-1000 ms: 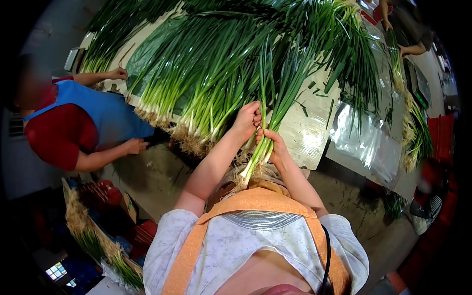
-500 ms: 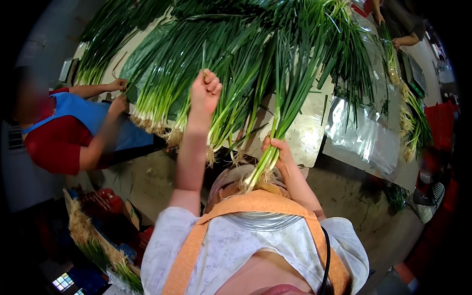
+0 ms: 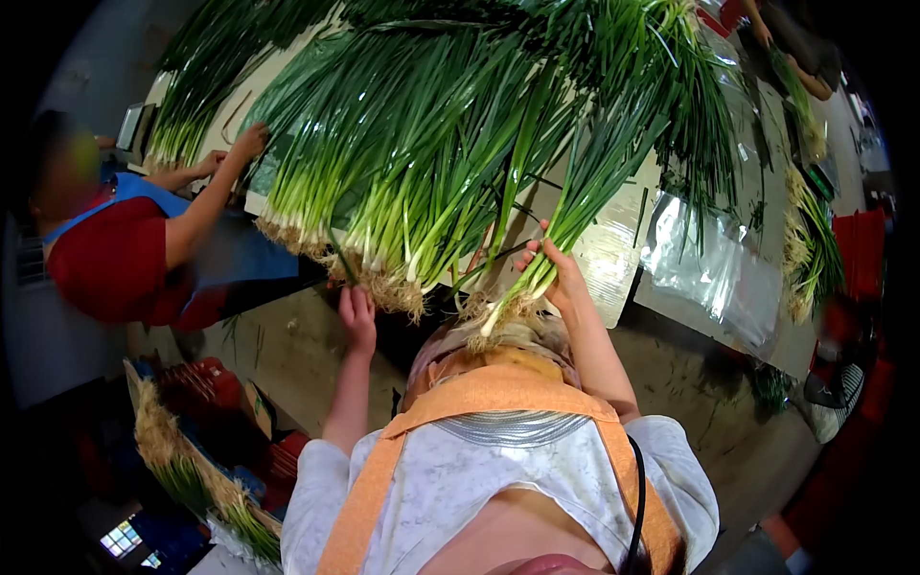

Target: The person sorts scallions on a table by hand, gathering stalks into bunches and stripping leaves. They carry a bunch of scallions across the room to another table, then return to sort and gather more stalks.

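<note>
At the table's front edge my left hand (image 3: 357, 318) is closed, its fingertips pinching a thin green leaf (image 3: 341, 257) that hangs by the onion roots. My right hand (image 3: 563, 272) is wrapped round a small bunch of green onions (image 3: 575, 213), its white ends and roots pointing down toward my apron and its leaves reaching up over the table. Between and beyond my hands lies a wide pile of green onions (image 3: 412, 172), roots facing me.
A co-worker in a blue apron (image 3: 240, 251) reaches over the pile's left side. Clear plastic sheets (image 3: 714, 273) lie at the right, near more onions (image 3: 813, 240). Another person's arm (image 3: 813, 81) is at top right. A rack with onions (image 3: 192, 460) stands lower left.
My left hand rose over the pile, then came down to the front edge at the left. My right hand still holds its bunch, now tilted further right. The co-worker's arms have moved up.
</note>
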A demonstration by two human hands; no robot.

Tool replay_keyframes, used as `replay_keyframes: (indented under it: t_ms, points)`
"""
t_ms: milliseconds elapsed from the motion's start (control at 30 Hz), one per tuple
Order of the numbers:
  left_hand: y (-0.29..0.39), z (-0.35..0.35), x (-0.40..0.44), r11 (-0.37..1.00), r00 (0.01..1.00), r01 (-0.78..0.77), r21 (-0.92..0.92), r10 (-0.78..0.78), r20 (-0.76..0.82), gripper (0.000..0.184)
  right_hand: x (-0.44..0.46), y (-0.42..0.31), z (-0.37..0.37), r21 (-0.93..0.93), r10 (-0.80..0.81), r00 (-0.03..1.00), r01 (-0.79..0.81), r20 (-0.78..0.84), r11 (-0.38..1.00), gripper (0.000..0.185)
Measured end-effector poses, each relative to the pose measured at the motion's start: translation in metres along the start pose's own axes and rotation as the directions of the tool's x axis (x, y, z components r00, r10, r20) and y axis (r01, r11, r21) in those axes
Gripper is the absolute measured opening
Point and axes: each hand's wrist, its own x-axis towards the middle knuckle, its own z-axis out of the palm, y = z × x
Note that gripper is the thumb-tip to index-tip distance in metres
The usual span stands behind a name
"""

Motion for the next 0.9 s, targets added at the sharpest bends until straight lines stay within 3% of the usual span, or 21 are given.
replay_keyframes:
  t_ms: [100, 167, 233, 333, 433, 533, 600, 733, 800, 867, 900]
  points:
    - [-0.027, -0.038, -0.04, 0.999, 0.991, 0.029, 0.018, -0.027, -0.129, 0.016, 0.002, -0.013, 0.006, -0.199, 0.008, 1.0, -0.01, -0.008, 0.98, 0.035]
    - [-0.07, -0.076, -0.067, 0.951, 0.987, -0.054, 0.304, 0.097, -0.128, 0.022, 0.001, -0.022, 0.011, -0.375, -0.01, 0.997, -0.019, -0.076, 0.927, 0.036]
    - [-0.083, -0.097, -0.098, 0.829, 0.996, -0.019, 0.559, 0.066, -0.063, 0.022, 0.0, -0.026, 0.006, -0.432, 0.015, 0.995, -0.058, -0.102, 0.9, 0.04]
    - [-0.107, -0.119, -0.14, 0.662, 1.0, -0.003, 0.75, 0.014, -0.008, 0.021, -0.018, -0.012, 0.014, -0.473, 0.072, 0.985, -0.14, -0.159, 0.87, 0.044]
    - [-0.161, -0.157, -0.175, 0.509, 0.982, 0.132, 0.851, -0.182, -0.043, 0.023, -0.035, 0.012, 0.014, -0.405, 0.189, 0.966, -0.245, -0.174, 0.881, 0.049]
    - [-0.217, -0.194, -0.199, 0.321, 0.928, 0.219, 0.921, -0.362, -0.094, 0.026, -0.045, 0.021, 0.017, -0.287, 0.211, 0.965, -0.248, -0.152, 0.925, 0.05]
    - [-0.236, -0.21, -0.197, 0.234, 0.896, 0.236, 0.943, -0.429, -0.117, 0.031, -0.043, 0.017, 0.016, -0.306, 0.168, 0.972, -0.211, -0.163, 0.928, 0.049]
    - [-0.223, -0.211, -0.157, 0.465, 0.972, 0.217, 0.858, -0.18, -0.149, 0.058, -0.043, 0.015, 0.015, -0.39, 0.026, 0.986, -0.09, -0.167, 0.917, 0.048]
    - [-0.164, -0.169, -0.113, 0.572, 0.962, 0.271, 0.774, -0.128, -0.242, 0.053, -0.045, 0.018, 0.021, -0.427, -0.067, 0.987, 0.0, -0.143, 0.904, 0.046]
    - [-0.16, -0.152, -0.064, 0.792, 0.971, 0.011, 0.61, 0.137, -0.196, 0.043, -0.045, 0.018, 0.03, -0.46, -0.131, 0.988, 0.079, -0.082, 0.884, 0.045]
    - [-0.126, -0.129, -0.043, 0.805, 0.974, -0.053, 0.591, 0.171, -0.146, 0.035, -0.046, 0.018, 0.034, -0.473, -0.166, 0.985, 0.121, -0.055, 0.873, 0.045]
